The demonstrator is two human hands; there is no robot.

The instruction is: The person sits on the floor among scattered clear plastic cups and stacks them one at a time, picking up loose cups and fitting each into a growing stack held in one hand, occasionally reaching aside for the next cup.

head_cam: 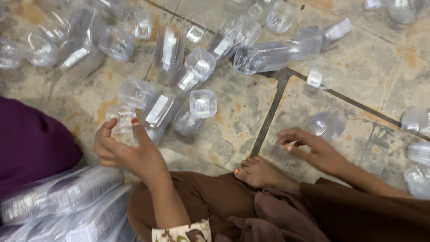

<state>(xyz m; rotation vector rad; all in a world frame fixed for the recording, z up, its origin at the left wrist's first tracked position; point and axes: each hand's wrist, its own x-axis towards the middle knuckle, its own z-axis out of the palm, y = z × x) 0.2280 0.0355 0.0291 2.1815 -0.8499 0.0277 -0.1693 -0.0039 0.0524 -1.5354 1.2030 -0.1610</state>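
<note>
My left hand [127, 152] holds a small clear plastic cup [122, 120] between thumb and fingers, raised just above the stone floor. My right hand [311, 150] hovers low over the floor with fingers curled and apart, nothing seen in it. The nearest thing to it is a clear round cup [327, 124] lying a little beyond its fingertips. Another single clear cup [221, 151] rests on the floor between my hands, close to my bare foot [262, 172].
Several clear square plastic cups and short stacks of them [199, 67] lie scattered across the tiled floor [358, 67]. Bagged sleeves of cups [67, 201] lie at lower left beside a purple cloth [31, 143]. More cups [419, 166] sit at the right edge.
</note>
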